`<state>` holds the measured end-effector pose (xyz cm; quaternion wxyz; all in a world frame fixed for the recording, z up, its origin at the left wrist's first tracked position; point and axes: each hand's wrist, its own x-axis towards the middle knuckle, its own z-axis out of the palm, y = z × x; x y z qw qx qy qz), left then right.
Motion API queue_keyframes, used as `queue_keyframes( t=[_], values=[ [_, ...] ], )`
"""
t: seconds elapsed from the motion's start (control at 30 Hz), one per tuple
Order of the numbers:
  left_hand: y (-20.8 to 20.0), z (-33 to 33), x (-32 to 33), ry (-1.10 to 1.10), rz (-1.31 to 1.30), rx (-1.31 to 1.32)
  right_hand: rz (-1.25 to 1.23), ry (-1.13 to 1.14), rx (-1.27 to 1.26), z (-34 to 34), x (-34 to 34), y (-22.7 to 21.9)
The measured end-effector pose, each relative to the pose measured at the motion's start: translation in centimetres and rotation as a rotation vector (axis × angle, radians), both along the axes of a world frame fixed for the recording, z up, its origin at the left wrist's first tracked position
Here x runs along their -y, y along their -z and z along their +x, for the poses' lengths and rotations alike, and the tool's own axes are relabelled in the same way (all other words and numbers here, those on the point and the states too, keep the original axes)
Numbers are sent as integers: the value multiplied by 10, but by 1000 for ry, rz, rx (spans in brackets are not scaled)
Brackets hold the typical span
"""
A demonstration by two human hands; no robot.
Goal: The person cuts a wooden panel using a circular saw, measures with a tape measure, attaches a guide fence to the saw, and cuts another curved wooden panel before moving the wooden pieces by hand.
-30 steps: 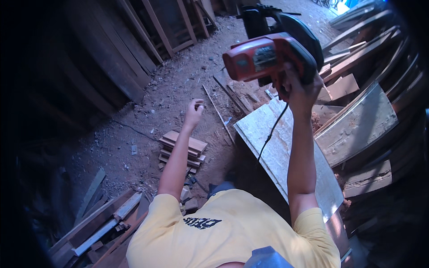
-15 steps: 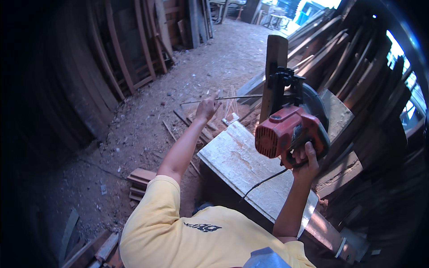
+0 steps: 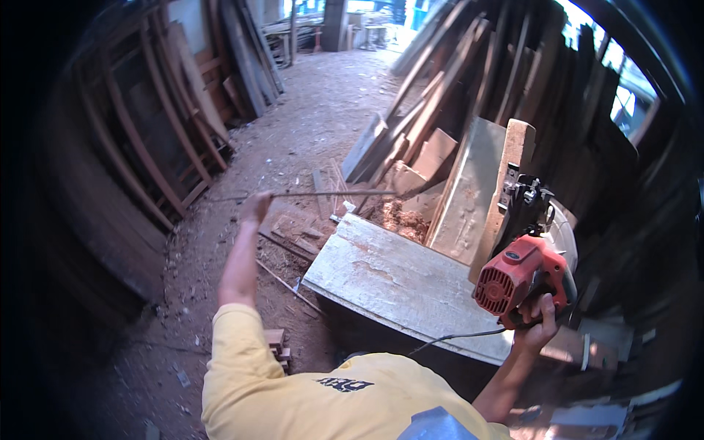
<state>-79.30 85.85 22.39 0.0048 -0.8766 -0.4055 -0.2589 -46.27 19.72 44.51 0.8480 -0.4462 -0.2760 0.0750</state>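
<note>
My right hand (image 3: 537,323) is wrapped round the rear handle of a red circular saw (image 3: 506,282), held up off the right end of a pale worktop. A long wooden board (image 3: 518,143) runs along the saw's base, seemingly fixed to it. From the saw's handle a black cord (image 3: 462,336) trails across the worktop's near edge. Out to the left, my left hand (image 3: 256,207) is closed round a thin wooden strip (image 3: 330,193). The strip reaches right, past the worktop's far corner. Its left end blurs against the floor.
The pale worktop (image 3: 396,275) lies in front of me. Wood shavings (image 3: 403,220) are heaped behind it. Many planks (image 3: 469,66) lean at the right, and wooden frames (image 3: 147,125) stand along the left. Offcuts (image 3: 275,341) are stacked on the floor (image 3: 293,125) near my left side.
The circular saw and its board have moved right and nearer to me in the view. My left hand has shifted left with the strip. The view has turned, so more planks show.
</note>
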Motion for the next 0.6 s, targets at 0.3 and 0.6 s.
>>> queue_keyframes(
  t=[0.3, 0.6],
  values=[
    [206, -89, 81, -202, -1321, -14, -439, 857, 8, -39, 159, -20],
    [242, 96, 413, 467, -1028, -972, -678, 1459, -402, -48, 432, 92]
  ],
)
